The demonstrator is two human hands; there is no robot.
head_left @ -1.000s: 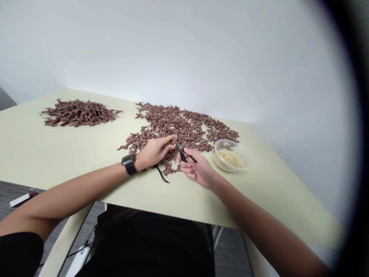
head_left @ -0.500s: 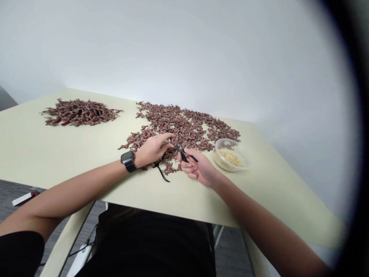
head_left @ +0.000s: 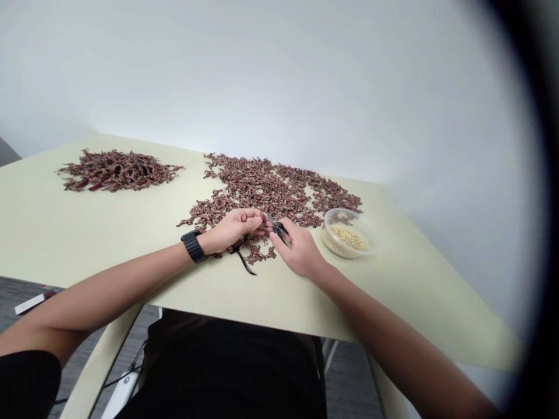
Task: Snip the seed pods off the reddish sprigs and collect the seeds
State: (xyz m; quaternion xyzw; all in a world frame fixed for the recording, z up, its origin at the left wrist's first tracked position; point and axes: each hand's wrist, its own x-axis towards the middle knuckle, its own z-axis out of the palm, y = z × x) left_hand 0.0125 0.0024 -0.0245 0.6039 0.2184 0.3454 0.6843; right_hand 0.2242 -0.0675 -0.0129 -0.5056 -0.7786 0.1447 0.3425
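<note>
My left hand [head_left: 236, 228], with a black watch band [head_left: 194, 246] on its wrist, is over the near edge of a wide spread of small reddish-brown pieces [head_left: 262, 183]. Its thumb and fingers pinch something small that I cannot make out. Small dark-handled pliers [head_left: 279, 230] are in my right hand [head_left: 300, 247], their jaws pointing up and left against the left fingertips. A black curved-handled tool [head_left: 245, 263] lies partly under the pieces, just below my left hand.
A clear round tub [head_left: 347, 254] with small yellow bits [head_left: 348, 237] stands right of my right hand. A second brown heap [head_left: 120, 170] with red handles [head_left: 96, 186] lies at the left of the pale table [head_left: 117, 238]. A wall rises behind.
My left hand has turned over and its fingers have closed into a pinch. My right hand has rolled palm down, bringing the pliers to the left fingertips.
</note>
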